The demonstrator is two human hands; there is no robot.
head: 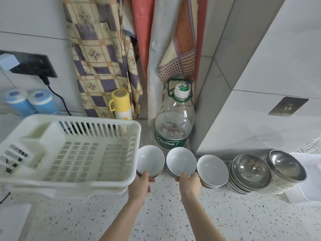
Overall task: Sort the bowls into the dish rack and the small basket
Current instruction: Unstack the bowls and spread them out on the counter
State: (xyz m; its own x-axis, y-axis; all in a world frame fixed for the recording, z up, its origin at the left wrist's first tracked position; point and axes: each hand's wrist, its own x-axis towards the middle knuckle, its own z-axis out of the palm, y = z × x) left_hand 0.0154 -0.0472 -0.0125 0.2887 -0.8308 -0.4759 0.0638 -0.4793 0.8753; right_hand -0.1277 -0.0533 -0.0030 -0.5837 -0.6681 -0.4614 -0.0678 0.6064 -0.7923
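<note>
Sorting had barely begun, judging by the layout: the white slatted plastic dish rack (pixel 69 153) on the speckled table (pixel 173 214) held no bowls. Three stacks of white ceramic bowls (pixel 212 168) and two stacks of shiny steel bowls (pixel 250 173) lined the wall, near a white basket (pixel 305 171) at the right edge. The left hand (pixel 141 183) had its grip clamped on the leftmost stack's rim; the right hand (pixel 189 182) pinched the middle stack's rim.

Three white bowl stacks (pixel 180 161) and two steel stacks (pixel 251 173) beside empty dish rack (pixel 69 153).
</note>
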